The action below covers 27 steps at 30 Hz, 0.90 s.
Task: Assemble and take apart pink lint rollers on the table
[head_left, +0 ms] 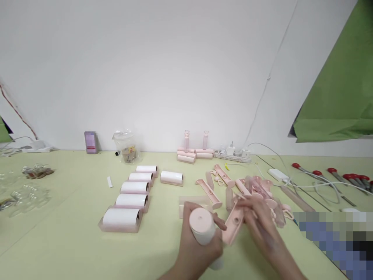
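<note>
My left hand (189, 241) is wrapped round a white lint roll (201, 232) with a pink round cap (201, 219) on its upper end. Beside it, my right hand (259, 219) has its fingers closed on a tilted pink trough-shaped shell (233, 225) with a hole in it. Its fingertips partly cover the shell's top end. Behind that hand lies a pile of pink plastic parts (259, 186) and clear covers. Another pink shell (209, 193) lies just beyond my hands. A clear sleeve (186, 201) is partly hidden behind my left hand.
Several white rolls in clear pink-tinted cases (121, 219) stand in a column at the left, with one cased roll (171, 177) apart. Finished-looking pink rollers (186, 155) and a power strip (233, 155) line the wall. Cables (314, 184) and red-tipped tools (317, 173) occupy the right.
</note>
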Available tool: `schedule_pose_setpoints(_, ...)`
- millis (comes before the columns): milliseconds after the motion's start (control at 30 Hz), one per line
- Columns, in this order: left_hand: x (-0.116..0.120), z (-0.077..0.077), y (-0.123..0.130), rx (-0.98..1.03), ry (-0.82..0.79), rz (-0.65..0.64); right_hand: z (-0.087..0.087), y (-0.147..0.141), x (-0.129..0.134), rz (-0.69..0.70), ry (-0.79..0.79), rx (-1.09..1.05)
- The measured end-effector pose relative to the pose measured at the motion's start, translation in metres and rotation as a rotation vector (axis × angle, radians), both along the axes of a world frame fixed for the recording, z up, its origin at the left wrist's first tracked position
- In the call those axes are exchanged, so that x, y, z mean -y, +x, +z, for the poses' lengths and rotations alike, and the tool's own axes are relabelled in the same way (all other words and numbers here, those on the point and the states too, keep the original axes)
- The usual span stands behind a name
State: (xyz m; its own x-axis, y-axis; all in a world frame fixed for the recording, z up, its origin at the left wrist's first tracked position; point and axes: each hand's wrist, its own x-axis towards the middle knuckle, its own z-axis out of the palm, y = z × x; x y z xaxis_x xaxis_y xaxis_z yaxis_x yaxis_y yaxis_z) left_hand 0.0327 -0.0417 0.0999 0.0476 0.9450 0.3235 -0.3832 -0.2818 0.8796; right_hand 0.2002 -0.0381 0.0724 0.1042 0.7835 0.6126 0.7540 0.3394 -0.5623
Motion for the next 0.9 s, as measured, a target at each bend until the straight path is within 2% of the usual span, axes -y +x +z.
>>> schedule_pose_setpoints(100,-0.014,0.015,-0.02,0.036,-0.069,-0.022,0.021,0.028,-0.024,0.004,-0.057,-0.027)
schedule_pose_setpoints(233,-0.04,0.026,-0.033,0.05,-0.249,-0.03,0.046,0.032,-0.058,0.11,-0.303,0.047)
schedule_pose_setpoints(300,-0.052,0.027,-0.032,0.064,-0.282,-0.046,0.049,0.026,-0.075,0.142,-0.396,0.101)
schedule_pose_setpoints(433,-0.068,0.02,-0.032,0.003,-0.261,-0.065,0.039,0.017,-0.102,0.136,-0.467,0.152)
schedule_pose_setpoints(533,-0.072,0.014,-0.039,-0.273,-0.179,-0.052,0.04,0.014,-0.105,0.114,-0.478,0.163)
schedule_pose_setpoints(700,-0.068,0.01,-0.057,-0.989,0.156,0.2,0.067,-0.003,-0.081,0.149,-0.42,0.123)
schedule_pose_setpoints(800,-0.068,0.004,-0.063,-1.243,0.245,0.267,0.079,-0.02,-0.065,0.347,-0.401,0.01)
schedule_pose_setpoints(900,-0.07,-0.002,-0.066,-1.375,0.294,0.269,0.076,-0.036,-0.055,0.555,-0.441,-0.111)
